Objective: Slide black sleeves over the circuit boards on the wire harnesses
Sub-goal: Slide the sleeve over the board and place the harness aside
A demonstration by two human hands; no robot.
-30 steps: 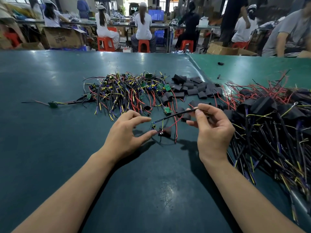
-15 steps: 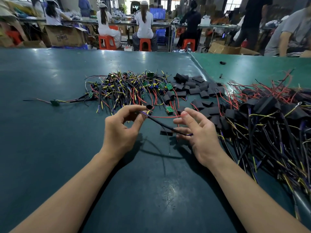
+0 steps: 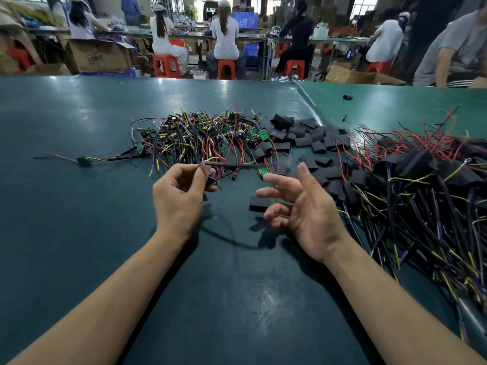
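My left hand (image 3: 181,196) pinches one wire harness (image 3: 229,165) near its small board end, and the black cable runs out to the right above the table. My right hand (image 3: 303,206) hovers palm up with fingers spread, holding nothing. One loose black sleeve (image 3: 259,204) lies flat on the mat just left of my right fingers. A small green circuit board (image 3: 263,173) lies beyond my right fingertips. Behind the hands is a heap of bare harnesses (image 3: 200,135) with green boards, and beside it a pile of black sleeves (image 3: 305,138).
A big heap of sleeved harnesses (image 3: 421,193) fills the right side of the green mat (image 3: 79,219). A seam in the mat (image 3: 311,101) runs back to the right. Other people sit on red stools (image 3: 166,65) at benches beyond the table's far edge.
My right hand has let go of the cable and opened, turning palm up. My left hand has lifted the harness end a little, and the cable now stretches level to the right.
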